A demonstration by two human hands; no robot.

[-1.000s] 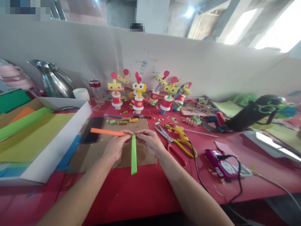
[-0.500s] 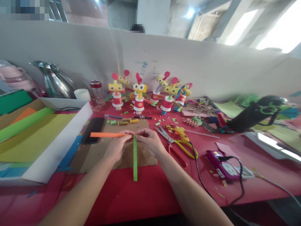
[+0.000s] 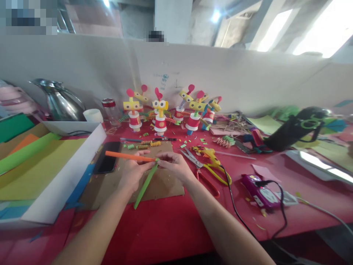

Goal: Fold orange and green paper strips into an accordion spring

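- Right hand (image 3: 174, 164): thumb and fingertips pinching the crossing of the strips, on the green paper strip (image 3: 145, 186).
- Left hand (image 3: 131, 171): on the orange paper strip (image 3: 121, 155) just left of the crossing, thumb below, a finger above. Can't tell if it grips or only guides.
- Strips: crossing sits between the hands, above the cardboard (image 3: 168, 184). Orange runs out left, free end over the phone (image 3: 103, 168) in this view; green slants down toward the person.
- Risk: crossing slips out of square if the right pinch eases. Cause: narrow overlap, both tails hanging free. Whether it's glued: hidden by fingers.
- Risk: uneven or soft creases if a strip is pulled at an angle; green is well off square to orange.
- Risk: long orange tail bends or snags on the left fingers.
- Scissors (image 3: 203, 166) and yellow glue gun (image 3: 213, 157) lie just right of the right hand on the red surface (image 3: 165, 230). Elbowing that black cord (image 3: 232, 207) could drag the gun; its heat state doesn't show.
- Paper springs (image 3: 147, 144) sit just beyond the hands; a careless reach could roll them.
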